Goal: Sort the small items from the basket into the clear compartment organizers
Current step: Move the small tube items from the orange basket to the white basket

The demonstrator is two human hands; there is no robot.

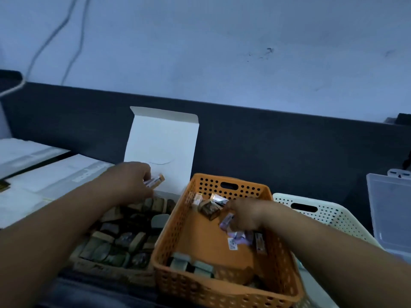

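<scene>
Orange basket [208, 188], plastic, rectangular, walls punched with round holes, sits centre between 2 arms; loose small wrapped packets [214, 201] lie at its back and right, blurred grey blocks [192, 263] at its near end. Right hand [246, 215] is inside it, fingers curled, pinching a pale glossy packet [227, 220]; left hand [131, 181] pinches an orange-tipped packet [155, 180] over the open box [100, 268] of dark, tightly packed pieces just left, its white card flap [162, 141] upright. White perforated basket [329, 215] touches the right side; clear organizer [389, 207], smooth and translucent, stands beyond.

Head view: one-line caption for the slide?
Left hand holds a small packet above the open box; right hand grips another packet in the orange basket.
</scene>
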